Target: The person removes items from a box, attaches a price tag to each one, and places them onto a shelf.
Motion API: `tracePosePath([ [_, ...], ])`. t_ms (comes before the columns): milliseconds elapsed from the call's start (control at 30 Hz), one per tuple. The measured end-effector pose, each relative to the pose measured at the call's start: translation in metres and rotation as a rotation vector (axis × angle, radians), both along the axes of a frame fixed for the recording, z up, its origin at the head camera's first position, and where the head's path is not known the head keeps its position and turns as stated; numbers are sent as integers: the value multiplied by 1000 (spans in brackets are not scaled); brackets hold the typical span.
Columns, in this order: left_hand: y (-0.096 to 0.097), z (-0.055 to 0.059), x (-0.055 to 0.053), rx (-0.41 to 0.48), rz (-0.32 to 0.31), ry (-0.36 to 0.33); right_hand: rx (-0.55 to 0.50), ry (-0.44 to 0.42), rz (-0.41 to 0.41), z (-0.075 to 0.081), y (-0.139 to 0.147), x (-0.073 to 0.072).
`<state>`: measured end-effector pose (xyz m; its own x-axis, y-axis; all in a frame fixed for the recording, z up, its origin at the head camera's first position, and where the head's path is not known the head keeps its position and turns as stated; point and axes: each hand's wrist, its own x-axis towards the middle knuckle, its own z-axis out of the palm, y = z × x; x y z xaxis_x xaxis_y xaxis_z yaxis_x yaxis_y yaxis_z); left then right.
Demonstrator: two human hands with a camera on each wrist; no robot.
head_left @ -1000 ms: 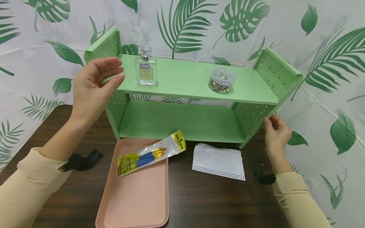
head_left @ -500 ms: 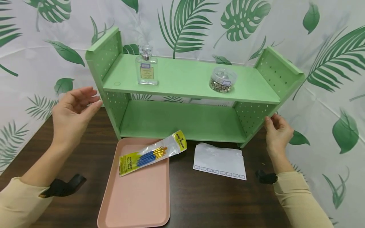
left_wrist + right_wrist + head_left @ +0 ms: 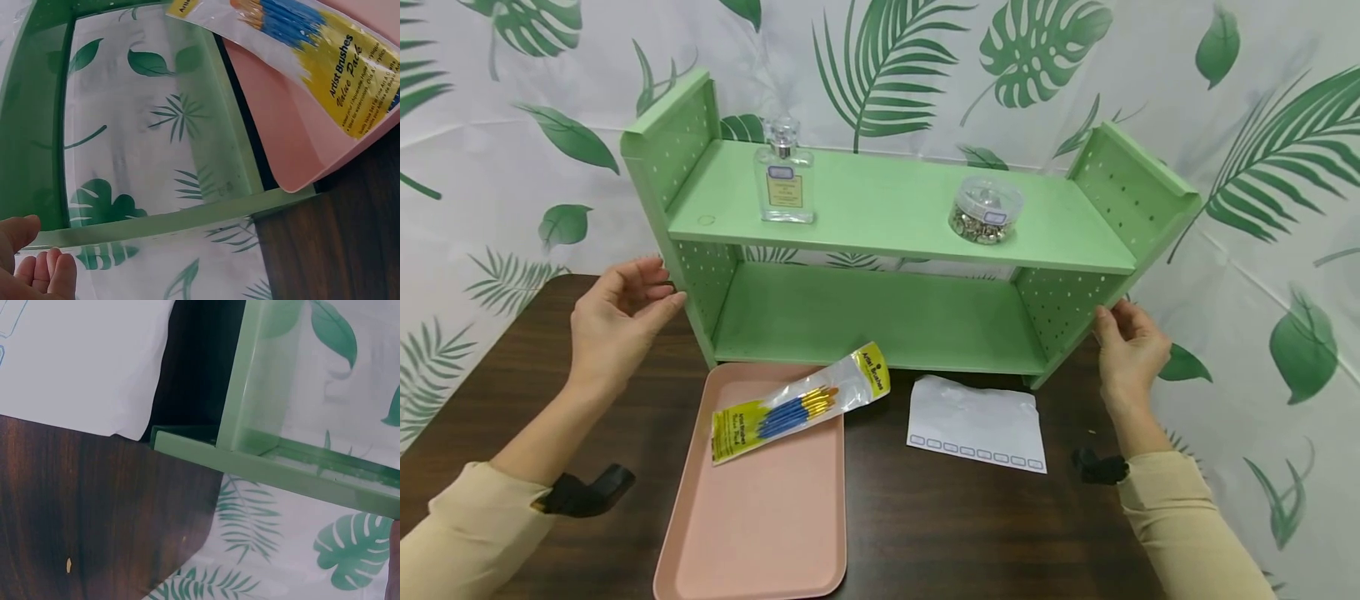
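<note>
A green two-tier shelf (image 3: 880, 312) with perforated side panels stands on the dark table. My left hand (image 3: 617, 321) is at its left panel, thumb and loosely bent fingers on either side of the front edge with a gap between them. In the left wrist view the thumb (image 3: 22, 231) overlaps that edge. On the other side, my right hand (image 3: 1133, 346) pinches the right panel's front edge, its fingers partly hidden behind the panel. The upper tier carries a glass perfume bottle (image 3: 785, 179) and a clear round jar (image 3: 987, 211) of small metallic pieces.
A pink tray (image 3: 760, 533) lies in front of the shelf's left half, with a pack of artist brushes (image 3: 801, 404) across its far end and right rim. Right of it is a white paper sheet (image 3: 976, 425) with a row of labels. A leaf-patterned cloth (image 3: 910, 75) hangs behind.
My left hand has dropped from beside the perfume bottle, swung out left of the shelf, then come back in to the left panel's edge. The right hand keeps its place.
</note>
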<state>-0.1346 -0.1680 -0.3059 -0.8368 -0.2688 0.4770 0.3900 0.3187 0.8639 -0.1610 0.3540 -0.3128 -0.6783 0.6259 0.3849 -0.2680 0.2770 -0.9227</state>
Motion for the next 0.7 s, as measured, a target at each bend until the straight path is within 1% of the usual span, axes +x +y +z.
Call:
tracePosePath([
  [167,1,-3,-4,-24,11,-21,76,-19,-27,-1,1,-1],
  [367,0,-8,-8,-78,52,-83,152,-20,-44,-1,-1,-2],
  [500,0,-10,-10,-135,74,-110,156,-16,-60,-1,-2,-1],
  [700,0,-12,-13,-204,107,-117,135,-21,-64,-1,-1,0],
])
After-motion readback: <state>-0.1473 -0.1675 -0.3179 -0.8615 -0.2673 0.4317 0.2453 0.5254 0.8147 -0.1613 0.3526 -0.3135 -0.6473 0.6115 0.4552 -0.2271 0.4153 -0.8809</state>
